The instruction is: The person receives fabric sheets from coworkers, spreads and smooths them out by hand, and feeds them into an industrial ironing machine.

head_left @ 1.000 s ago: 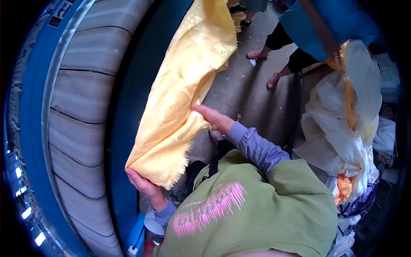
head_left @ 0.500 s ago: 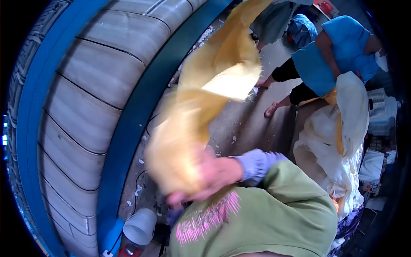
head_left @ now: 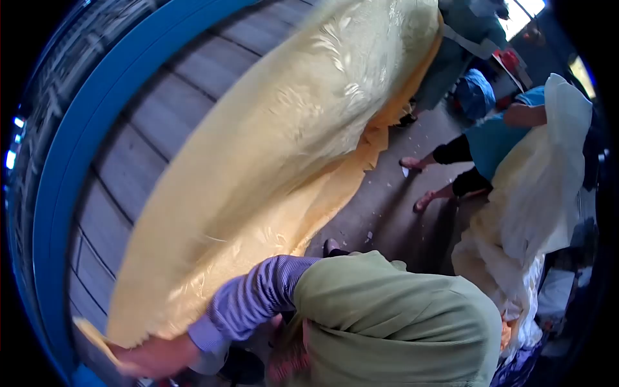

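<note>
A long sheet of pale yellow, shiny patterned fabric (head_left: 277, 129) stretches diagonally from the top of the head view to the lower left, lying over or hanging in front of the slatted surface. At its lower left end, my right hand (head_left: 158, 358) is closed on the fabric's edge, with the purple striped sleeve reaching across my body. A small stub of the edge sticks out past my fingers. Under that sleeve a small pinkish patch shows; I cannot tell whether it is part of my left hand, whose fingers are hidden.
Grey slats (head_left: 132, 148) in a curved blue frame (head_left: 58, 155) run along the left. At the right, a person in blue (head_left: 487, 142) stands by a heap of cream fabric (head_left: 516, 206). Scraps litter the floor (head_left: 387, 213). A blue bundle (head_left: 475, 93) lies farther back.
The yellow fabric has gone from a blurred, bunched swath to a broad spread sheet over the slats. My right hand has moved down and left with its edge. My left hand has become hidden.
</note>
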{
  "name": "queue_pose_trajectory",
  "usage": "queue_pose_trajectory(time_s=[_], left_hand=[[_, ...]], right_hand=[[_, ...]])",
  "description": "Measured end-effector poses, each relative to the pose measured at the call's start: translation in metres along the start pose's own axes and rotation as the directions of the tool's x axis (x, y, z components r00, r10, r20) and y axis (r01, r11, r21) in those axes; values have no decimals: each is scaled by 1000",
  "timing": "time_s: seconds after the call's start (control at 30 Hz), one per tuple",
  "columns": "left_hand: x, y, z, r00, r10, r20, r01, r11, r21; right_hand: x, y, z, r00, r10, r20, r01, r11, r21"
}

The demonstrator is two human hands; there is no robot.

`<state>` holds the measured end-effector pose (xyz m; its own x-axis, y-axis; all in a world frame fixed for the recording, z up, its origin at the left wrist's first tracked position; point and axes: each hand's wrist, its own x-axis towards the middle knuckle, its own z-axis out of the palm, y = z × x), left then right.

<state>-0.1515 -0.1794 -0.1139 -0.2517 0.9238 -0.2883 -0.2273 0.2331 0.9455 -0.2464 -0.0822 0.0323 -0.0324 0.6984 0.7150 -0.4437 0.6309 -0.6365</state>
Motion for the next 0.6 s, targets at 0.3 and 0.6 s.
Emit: queue_pose_trajectory(time_s=[0.3,0.6], left_hand=[[54,-2,-30,990,-144,-10,73,558,-826],[119,-74,-37,988,152,-38,-121,894,432]], right_hand=[[49,20,-116,881,322,347,26,699,-715],[26,81,-173,844,465,265,147,275,-950]])
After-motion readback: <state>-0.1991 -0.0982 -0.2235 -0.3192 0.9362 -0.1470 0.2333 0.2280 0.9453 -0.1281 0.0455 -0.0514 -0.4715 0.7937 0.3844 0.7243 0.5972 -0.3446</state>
